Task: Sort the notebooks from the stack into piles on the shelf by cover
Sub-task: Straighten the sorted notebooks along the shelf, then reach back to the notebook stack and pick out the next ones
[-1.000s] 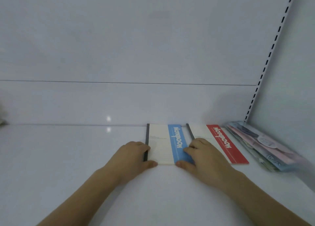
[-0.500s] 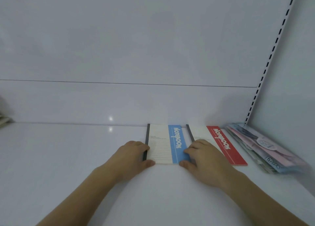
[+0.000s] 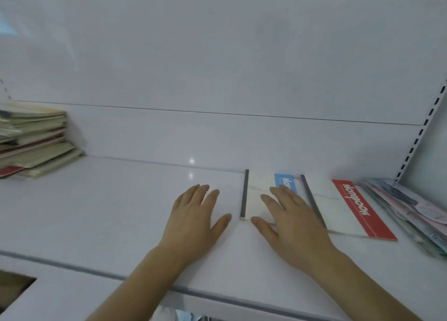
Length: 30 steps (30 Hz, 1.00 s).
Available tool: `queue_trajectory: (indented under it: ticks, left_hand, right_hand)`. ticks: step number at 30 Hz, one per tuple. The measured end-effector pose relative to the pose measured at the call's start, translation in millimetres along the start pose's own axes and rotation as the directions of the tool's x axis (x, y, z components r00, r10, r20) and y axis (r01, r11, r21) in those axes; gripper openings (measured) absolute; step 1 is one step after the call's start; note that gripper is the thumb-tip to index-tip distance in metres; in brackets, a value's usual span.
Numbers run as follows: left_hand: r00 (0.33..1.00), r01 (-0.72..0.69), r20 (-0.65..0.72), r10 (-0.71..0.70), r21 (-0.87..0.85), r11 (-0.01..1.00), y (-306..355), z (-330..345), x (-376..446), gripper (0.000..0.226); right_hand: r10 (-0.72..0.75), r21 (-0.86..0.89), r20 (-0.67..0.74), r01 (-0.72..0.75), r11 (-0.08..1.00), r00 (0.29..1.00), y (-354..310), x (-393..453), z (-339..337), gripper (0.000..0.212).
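Observation:
A blue-striped notebook (image 3: 256,194) with a dark spine lies flat on the white shelf (image 3: 108,211). My right hand (image 3: 290,219) rests flat across it, fingers spread. Beside it on the bare shelf is my left hand (image 3: 196,214), open and off the notebook's spine. To the right lies a red-striped notebook (image 3: 348,207). Further right, a pile of pastel-covered notebooks (image 3: 411,214) leans toward the side wall. The unsorted stack of notebooks (image 3: 33,141) stands at the far left of the shelf.
The shelf's front edge (image 3: 169,289) runs below my forearms, with a gap to a lower level under it. A slotted upright (image 3: 420,132) marks the right corner. The white back wall closes the shelf behind.
Both hands have let go of the blue-striped notebook's edges and drawn back, fingers now spread. The view has swung left and down, which brings the stack at the left into sight.

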<state>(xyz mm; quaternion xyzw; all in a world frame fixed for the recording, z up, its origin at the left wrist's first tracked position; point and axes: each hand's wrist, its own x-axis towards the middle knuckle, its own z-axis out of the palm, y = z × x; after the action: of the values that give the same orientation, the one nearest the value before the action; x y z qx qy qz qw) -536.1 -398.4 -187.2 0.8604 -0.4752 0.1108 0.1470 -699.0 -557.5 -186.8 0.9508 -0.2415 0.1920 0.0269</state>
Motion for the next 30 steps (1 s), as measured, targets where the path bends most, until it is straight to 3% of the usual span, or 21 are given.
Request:
queue_trajectory:
  ticks: [4, 9, 20, 25, 30]
  left_hand:
    - [0.995, 0.089, -0.045, -0.089, 0.013, 0.996, -44.1, -23.9, -23.4, 0.071]
    - [0.985, 0.151, -0.085, -0.148, 0.033, 0.988, -115.7, -63.1, -60.4, 0.078]
    - [0.958, 0.252, -0.159, -0.239, 0.067, 0.965, -299.3, -146.1, -134.7, 0.065]
    - [0.942, 0.281, -0.208, -0.262, 0.07, 0.957, -365.7, -167.4, -135.5, 0.062]
    - [0.938, 0.283, -0.235, -0.256, 0.092, 0.955, -423.5, -179.6, -110.3, 0.055]
  right_hand:
    - [-0.064, 0.034, 0.07, 0.062, 0.998, 0.995, -58.1, 8.2, -2.5, 0.08]
    - [-0.115, -0.013, 0.039, 0.115, 0.993, 0.993, -142.6, 20.8, -8.1, 0.07]
    - [-0.224, 0.102, -0.036, 0.227, 0.969, 0.974, -354.7, 57.4, -6.4, 0.083]
    - [-0.261, 0.134, -0.031, 0.263, 0.955, 0.965, -420.0, 98.1, -4.9, 0.091]
    - [-0.271, 0.142, -0.099, 0.283, 0.949, 0.958, -459.4, 155.8, 7.8, 0.085]
